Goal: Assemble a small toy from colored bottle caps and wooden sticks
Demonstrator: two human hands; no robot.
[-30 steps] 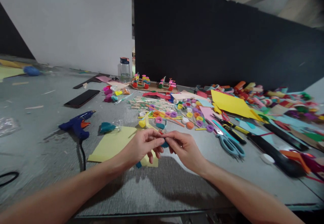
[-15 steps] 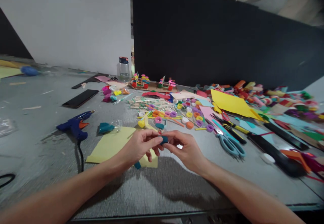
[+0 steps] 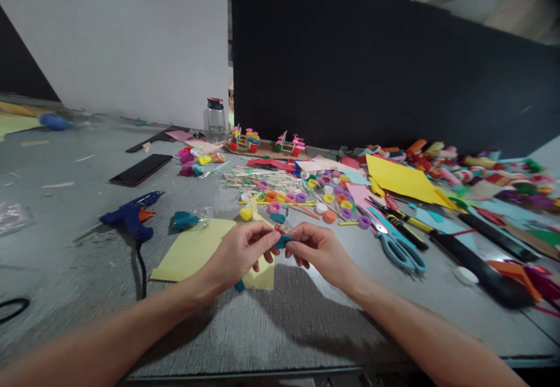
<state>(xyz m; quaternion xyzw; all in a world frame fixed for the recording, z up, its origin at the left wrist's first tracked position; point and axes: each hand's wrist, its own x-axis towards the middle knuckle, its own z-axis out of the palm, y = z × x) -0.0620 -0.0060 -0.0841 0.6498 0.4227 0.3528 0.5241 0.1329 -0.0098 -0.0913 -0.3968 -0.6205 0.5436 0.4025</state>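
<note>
My left hand (image 3: 245, 253) and my right hand (image 3: 321, 250) meet above the table's near middle, fingers pinched together on a small teal piece (image 3: 283, 241). Each hand grips one side of it. A second teal bit (image 3: 238, 285) shows under my left hand, and I cannot tell whether it is held or lies on the paper. Below the hands lies a pale yellow paper sheet (image 3: 192, 250). Just beyond my fingertips are several coloured rings and caps (image 3: 306, 197) and a bundle of wooden sticks (image 3: 258, 177).
A blue glue gun (image 3: 131, 218) with its black cord lies left, a dark phone (image 3: 140, 169) behind it. Blue-handled scissors (image 3: 396, 247), a yellow sheet (image 3: 400, 180), black tools and paper rolls crowd the right. Small stick models (image 3: 266, 142) and a jar (image 3: 215, 116) stand at the back.
Both hands stayed together on the teal piece, with the fingers shifting slightly round it. The view wobbled a little; nothing else on the table moved.
</note>
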